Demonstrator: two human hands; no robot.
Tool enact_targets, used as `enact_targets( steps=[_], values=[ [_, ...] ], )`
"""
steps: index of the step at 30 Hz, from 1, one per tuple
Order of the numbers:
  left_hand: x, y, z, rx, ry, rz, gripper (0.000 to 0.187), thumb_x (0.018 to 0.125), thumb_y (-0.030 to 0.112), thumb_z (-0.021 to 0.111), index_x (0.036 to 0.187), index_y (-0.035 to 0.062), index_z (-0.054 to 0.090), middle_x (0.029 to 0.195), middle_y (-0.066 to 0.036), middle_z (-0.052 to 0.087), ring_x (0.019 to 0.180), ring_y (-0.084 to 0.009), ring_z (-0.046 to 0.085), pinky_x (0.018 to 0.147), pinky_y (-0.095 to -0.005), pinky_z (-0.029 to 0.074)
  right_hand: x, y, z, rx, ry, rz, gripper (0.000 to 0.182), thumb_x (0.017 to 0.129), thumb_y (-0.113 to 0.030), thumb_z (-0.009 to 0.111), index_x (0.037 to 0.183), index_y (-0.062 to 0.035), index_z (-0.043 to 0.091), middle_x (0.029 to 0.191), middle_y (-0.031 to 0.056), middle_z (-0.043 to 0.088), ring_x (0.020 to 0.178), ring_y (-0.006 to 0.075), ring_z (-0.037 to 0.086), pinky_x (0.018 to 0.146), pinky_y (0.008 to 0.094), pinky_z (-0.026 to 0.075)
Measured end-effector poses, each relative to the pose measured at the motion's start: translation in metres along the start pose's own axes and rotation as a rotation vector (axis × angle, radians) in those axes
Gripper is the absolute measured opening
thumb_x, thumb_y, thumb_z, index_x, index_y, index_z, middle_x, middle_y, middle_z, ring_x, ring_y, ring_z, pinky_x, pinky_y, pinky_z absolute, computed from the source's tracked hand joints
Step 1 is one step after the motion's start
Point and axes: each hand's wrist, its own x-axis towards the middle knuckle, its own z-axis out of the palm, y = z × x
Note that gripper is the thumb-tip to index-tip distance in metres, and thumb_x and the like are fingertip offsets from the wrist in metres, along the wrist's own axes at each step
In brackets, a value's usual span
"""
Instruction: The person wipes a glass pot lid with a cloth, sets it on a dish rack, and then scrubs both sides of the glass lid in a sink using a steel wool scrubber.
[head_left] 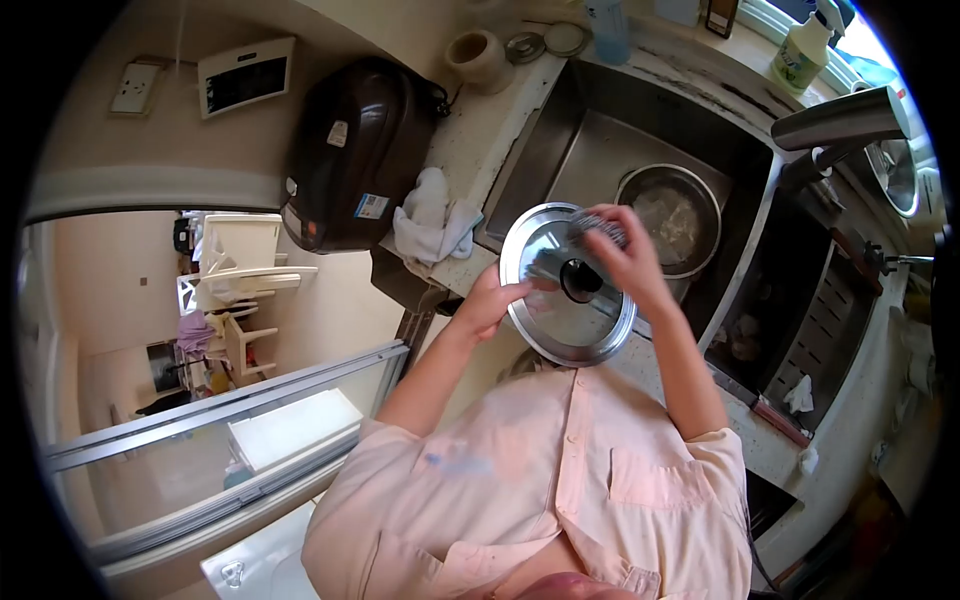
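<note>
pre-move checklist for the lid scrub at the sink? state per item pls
1. Left hand grips the lid by its rim: ok.
2. Right hand presses the scrubber on the lid: ok.
3. Lid held over the sink edge: ok.
4. Pot sits in the sink, apart from the lid: ok.
5. Faucet running: cannot tell.
6. Cloth on the counter, apart from the hands: ok.
</note>
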Motion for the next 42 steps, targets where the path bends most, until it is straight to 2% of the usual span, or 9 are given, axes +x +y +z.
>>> enact_targets(
  steps=[2, 3, 5, 9, 15, 18, 24, 37, 42],
  values=[
    [-0.001, 0.001, 0.008, -0.025, 0.003, 0.053, 0.04, 0.082, -0.002, 0.051, 0.121, 0.0013, 0.043, 0.106, -0.014, 0.059, 0.095, -0.028, 0.062, 0.068, -0.0322, 0.054, -0.005, 0.006, 0.024, -0.176, -0.062, -0.292, 0.038, 0.077, -0.02, 0.069, 0.105, -0.0028, 0.051, 0.107, 0.0095, 0.057, 0.098, 0.0225, 0.053, 0.086, 0.0311, 0.042],
    [-0.006, 0.015, 0.017, 0.043, 0.033, -0.02, 0.037, 0.081, -0.003, 0.052, 0.118, 0.0022, 0.047, 0.106, -0.009, 0.058, 0.097, -0.0239, 0.06, 0.066, -0.0312, 0.054, -0.01, 0.0, 0.032, -0.254, -0.083, -0.329, 0.042, 0.074, -0.019, 0.07, 0.106, -0.0029, 0.05, 0.109, 0.0107, 0.056, 0.1, 0.0261, 0.051, 0.088, 0.0342, 0.041],
    [-0.003, 0.012, 0.017, 0.141, 0.043, 0.094, 0.036, 0.081, -0.002, 0.052, 0.117, 0.0029, 0.048, 0.105, -0.008, 0.058, 0.094, -0.0216, 0.06, 0.065, -0.0305, 0.053, -0.018, -0.018, 0.046, -0.378, -0.049, -0.406, 0.046, 0.067, -0.018, 0.073, 0.105, -0.003, 0.053, 0.11, 0.0109, 0.057, 0.104, 0.0317, 0.049, 0.091, 0.0399, 0.04],
    [-0.003, 0.018, 0.026, 0.136, 0.047, 0.129, 0.032, 0.082, -0.003, 0.051, 0.113, 0.0013, 0.048, 0.103, -0.007, 0.057, 0.086, -0.0186, 0.061, 0.064, -0.0295, 0.054, -0.011, -0.021, 0.044, -0.367, -0.021, -0.33, 0.034, 0.065, -0.01, 0.07, 0.097, -0.0069, 0.061, 0.107, 0.0097, 0.058, 0.103, 0.0317, 0.05, 0.089, 0.04, 0.041],
    [-0.005, 0.032, 0.035, 0.182, 0.038, 0.085, 0.03, 0.082, -0.004, 0.049, 0.111, 0.0001, 0.047, 0.098, -0.008, 0.058, 0.086, -0.0185, 0.062, 0.064, -0.0292, 0.054, 0.004, -0.019, 0.032, -0.4, -0.047, -0.446, 0.036, 0.064, -0.007, 0.071, 0.098, -0.0093, 0.06, 0.106, 0.0069, 0.058, 0.099, 0.031, 0.051, 0.084, 0.04, 0.044],
    [-0.002, 0.037, 0.039, 0.201, 0.039, 0.088, 0.029, 0.082, -0.003, 0.049, 0.11, 0.0009, 0.048, 0.093, -0.007, 0.059, 0.083, -0.0167, 0.062, 0.062, -0.0278, 0.052, 0.003, -0.022, 0.033, -0.666, -0.013, -0.553, 0.032, 0.066, -0.009, 0.072, 0.096, -0.0103, 0.061, 0.11, 0.0072, 0.055, 0.101, 0.0314, 0.05, 0.085, 0.0407, 0.042],
    [0.009, 0.034, 0.025, 0.233, -0.032, 0.118, 0.037, 0.081, -0.007, 0.047, 0.116, 0.0028, 0.044, 0.097, -0.006, 0.055, 0.079, -0.015, 0.06, 0.062, -0.0269, 0.053, -0.008, -0.024, 0.044, -0.411, 0.079, -0.506, 0.026, 0.067, -0.008, 0.071, 0.093, -0.0115, 0.067, 0.115, 0.0098, 0.051, 0.105, 0.0336, 0.045, 0.089, 0.0434, 0.038],
    [0.011, 0.04, 0.016, 0.401, -0.118, 0.115, 0.044, 0.081, -0.009, 0.044, 0.123, 0.0018, 0.038, 0.103, -0.007, 0.054, 0.084, -0.0155, 0.061, 0.068, -0.0277, 0.054, 0.001, -0.033, 0.061, -0.583, 0.198, -0.487, 0.011, 0.064, -0.009, 0.071, 0.074, -0.0143, 0.07, 0.094, 0.0031, 0.053, 0.088, 0.0262, 0.049, 0.072, 0.0355, 0.044],
    [0.006, 0.036, 0.021, 0.276, -0.087, 0.109, 0.042, 0.082, -0.008, 0.046, 0.123, 0.0019, 0.039, 0.101, -0.007, 0.056, 0.083, -0.0145, 0.061, 0.067, -0.0258, 0.053, 0.013, -0.03, 0.057, -0.619, 0.263, -0.436, 0.011, 0.063, -0.011, 0.072, 0.074, -0.0147, 0.071, 0.091, 0.002, 0.053, 0.088, 0.0246, 0.049, 0.072, 0.0364, 0.043]
  ],
)
